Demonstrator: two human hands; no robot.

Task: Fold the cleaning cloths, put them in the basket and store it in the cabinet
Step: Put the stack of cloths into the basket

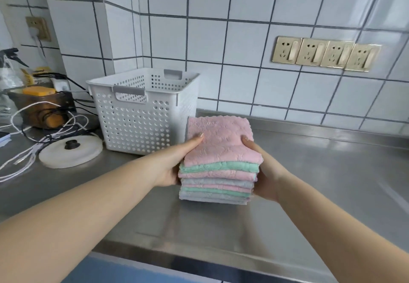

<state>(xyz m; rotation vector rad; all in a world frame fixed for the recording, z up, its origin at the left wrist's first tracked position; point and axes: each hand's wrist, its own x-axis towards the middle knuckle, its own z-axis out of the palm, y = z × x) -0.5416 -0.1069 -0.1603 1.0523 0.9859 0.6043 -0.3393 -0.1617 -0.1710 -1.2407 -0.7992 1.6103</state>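
Observation:
A stack of several folded cleaning cloths [219, 150], pink, mint and pale blue, is held between my hands over the steel counter [321, 172]. My left hand [174, 163] grips its left side with the thumb on the top pink cloth. On the right side, my right hand [263, 172] grips the stack the same way. Whether the stack's bottom touches the counter I cannot tell. The white perforated basket [141, 114] with grey handles stands just behind and left of the stack, and I see nothing inside it.
A round white lid [70, 152] with a black knob lies left of the basket, among white and black cables [33, 123]. Bottles and clutter crowd the far left. A row of wall sockets [325, 53] sits on the tiled wall. The counter's front edge runs below my arms.

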